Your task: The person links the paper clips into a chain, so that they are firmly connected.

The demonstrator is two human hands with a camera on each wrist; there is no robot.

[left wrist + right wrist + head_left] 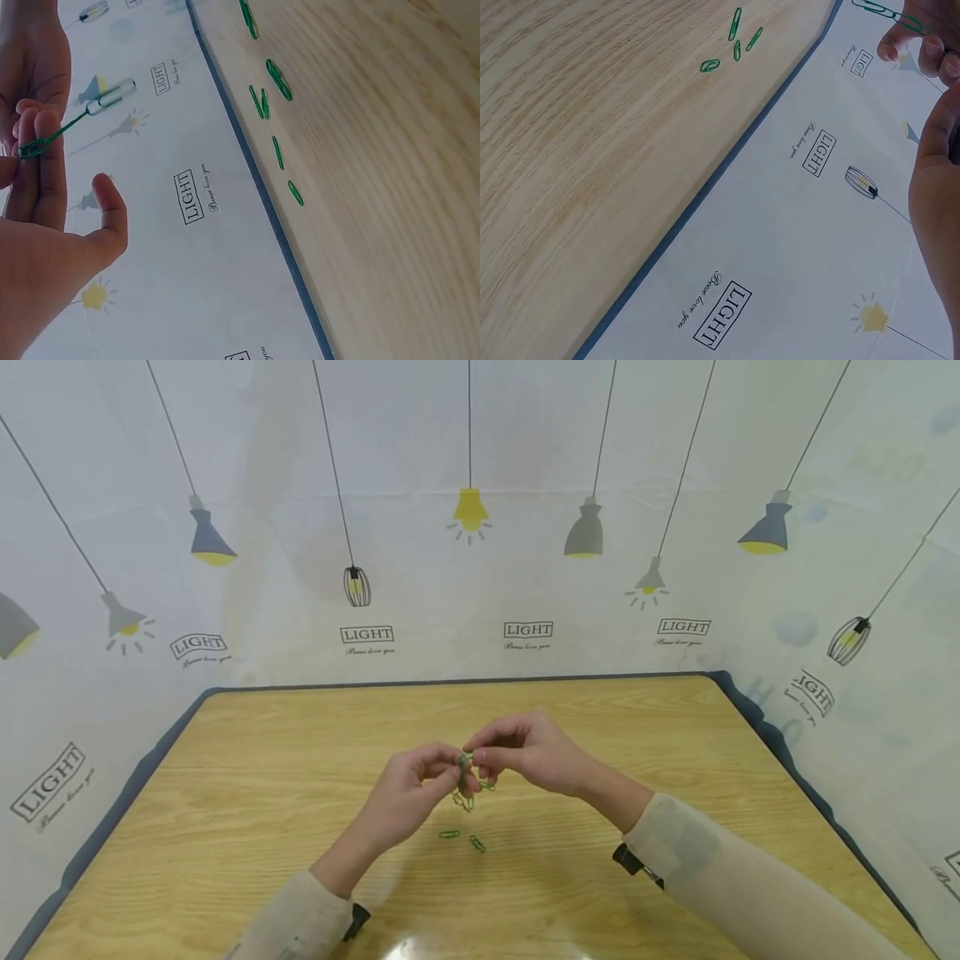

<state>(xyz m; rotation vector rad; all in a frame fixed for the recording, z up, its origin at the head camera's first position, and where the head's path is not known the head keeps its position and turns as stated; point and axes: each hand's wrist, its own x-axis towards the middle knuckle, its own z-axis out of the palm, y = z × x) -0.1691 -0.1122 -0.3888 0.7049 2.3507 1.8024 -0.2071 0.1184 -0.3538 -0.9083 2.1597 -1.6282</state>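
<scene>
Above the middle of the table, my left hand [397, 793] and right hand [540, 756] meet fingertip to fingertip. Between them are green paper clips [465, 758]; the left fingers grip one, and the right thumb and fingers pinch at the same spot. Linked clips [468, 802] hang below the left fingers. In the left wrist view a paper clip [112, 96] sticks out from the fingers, joined to green wire across them. The right wrist view shows linked clips [889, 11] by the left hand. Fingers partly hide where the clips join.
Loose green paper clips [449, 834] lie on the wooden table [225, 827] below the hands. Several show in the left wrist view, one a clip [278, 79] near the table's dark edge. A white sheet printed with lamps [450, 593] surrounds the table's back and sides.
</scene>
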